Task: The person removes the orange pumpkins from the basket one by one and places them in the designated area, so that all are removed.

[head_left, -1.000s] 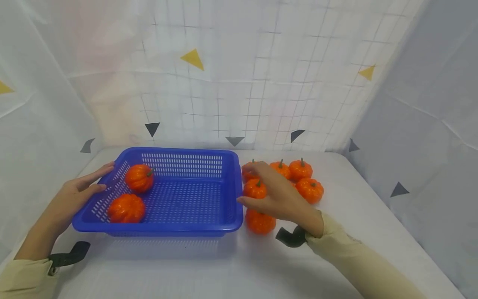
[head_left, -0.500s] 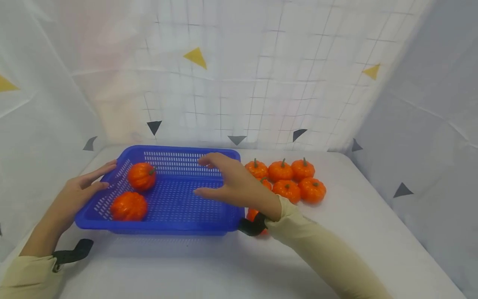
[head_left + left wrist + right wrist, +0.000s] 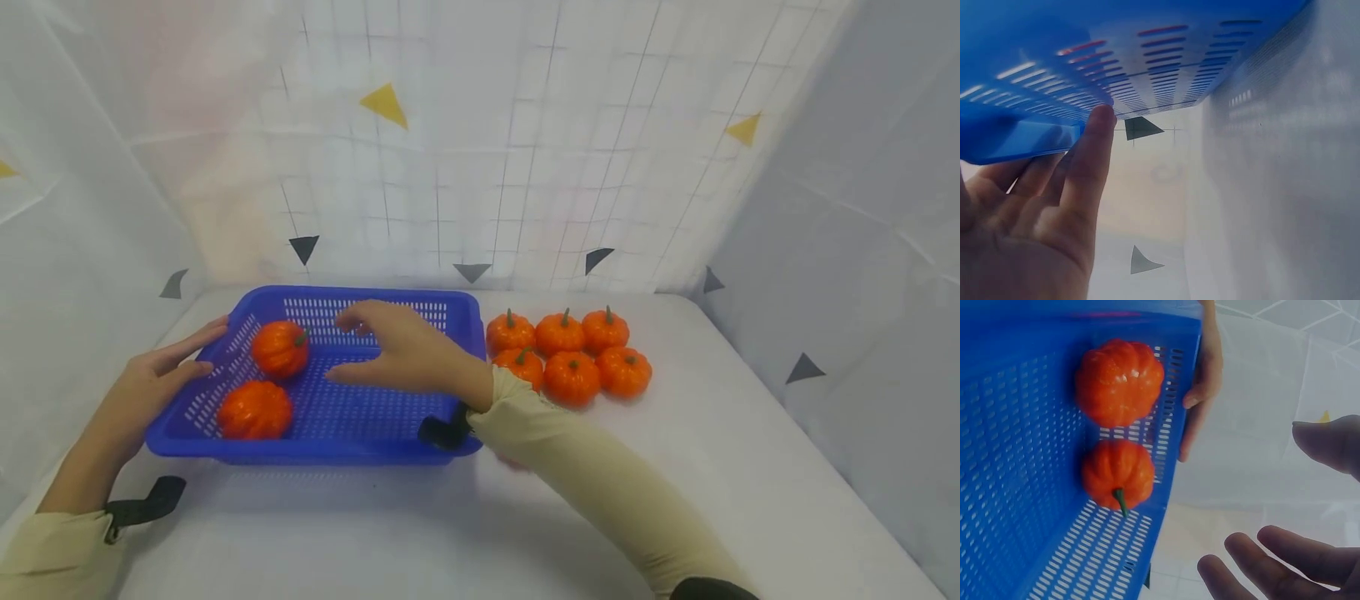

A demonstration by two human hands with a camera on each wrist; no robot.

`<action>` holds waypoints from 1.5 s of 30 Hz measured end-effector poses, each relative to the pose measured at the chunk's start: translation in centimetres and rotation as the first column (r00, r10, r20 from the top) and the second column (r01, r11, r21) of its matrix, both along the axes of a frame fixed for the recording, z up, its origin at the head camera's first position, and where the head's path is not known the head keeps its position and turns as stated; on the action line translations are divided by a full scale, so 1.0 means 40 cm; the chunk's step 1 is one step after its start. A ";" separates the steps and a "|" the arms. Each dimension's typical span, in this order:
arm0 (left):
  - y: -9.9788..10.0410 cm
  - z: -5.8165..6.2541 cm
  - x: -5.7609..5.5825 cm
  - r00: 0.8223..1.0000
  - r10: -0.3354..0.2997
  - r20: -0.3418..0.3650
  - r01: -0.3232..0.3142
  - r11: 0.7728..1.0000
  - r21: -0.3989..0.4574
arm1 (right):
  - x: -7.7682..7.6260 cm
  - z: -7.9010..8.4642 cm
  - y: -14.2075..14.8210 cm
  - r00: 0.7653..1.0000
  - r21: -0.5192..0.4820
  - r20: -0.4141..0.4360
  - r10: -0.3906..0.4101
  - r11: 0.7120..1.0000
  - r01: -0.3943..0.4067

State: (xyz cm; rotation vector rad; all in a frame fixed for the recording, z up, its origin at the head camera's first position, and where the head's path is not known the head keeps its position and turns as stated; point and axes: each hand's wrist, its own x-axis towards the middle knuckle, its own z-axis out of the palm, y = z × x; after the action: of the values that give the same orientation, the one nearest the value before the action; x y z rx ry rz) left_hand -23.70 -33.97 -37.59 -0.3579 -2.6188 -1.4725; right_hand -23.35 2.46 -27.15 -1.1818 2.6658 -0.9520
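Inside a blue perforated plastic basket (image 3: 375,454), two small orange pumpkins lie at the left end. The rear pumpkin (image 3: 281,350) has its green stem pointing right; the front pumpkin (image 3: 256,410) shows no stem. My left hand (image 3: 153,383) touches the basket's left side, fingers fairly straight along the rim; in the left wrist view its fingertips lie against the slotted outer wall. Over the middle of the basket hovers my right hand (image 3: 408,348), thumb and fingers spread apart with nothing between them. It covers part of the basket floor.
To the right of the basket, several more orange pumpkins (image 3: 572,379) stand in two rows on the white table (image 3: 712,433). Another pumpkin is mostly hidden under the right sleeve (image 3: 592,475). White sheeting (image 3: 480,167) walls the back and sides.
My right hand has moved left, from beside the pumpkins at the basket's right edge to above the basket, still empty. The left hand has stayed at the left rim.
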 end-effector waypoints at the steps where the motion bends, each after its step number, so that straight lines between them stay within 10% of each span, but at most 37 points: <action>1: 0.000 0.001 -0.001 1.000 0.000 -0.003 0.000 1.000 0.004 | -0.003 -0.001 -0.007 1.000 0.003 0.003 0.000 1.000 0.000; 32: 0.001 0.006 0.004 1.000 0.002 0.031 -0.002 1.000 -0.007 | -0.079 -0.036 -0.179 0.984 0.260 -0.003 0.180 0.950 -0.173; 45: -0.001 -0.003 -0.002 1.000 0.010 0.008 -0.010 0.999 -0.033 | -0.090 -0.113 -0.259 0.958 0.361 0.053 0.281 0.889 -0.281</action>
State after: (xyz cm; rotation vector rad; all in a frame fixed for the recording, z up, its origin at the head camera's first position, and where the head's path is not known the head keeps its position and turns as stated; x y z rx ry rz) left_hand -23.79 -33.99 -37.70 -0.3427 -2.6500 -1.4326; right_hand -26.97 -7.89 -31.65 -1.4148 2.4282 -0.3865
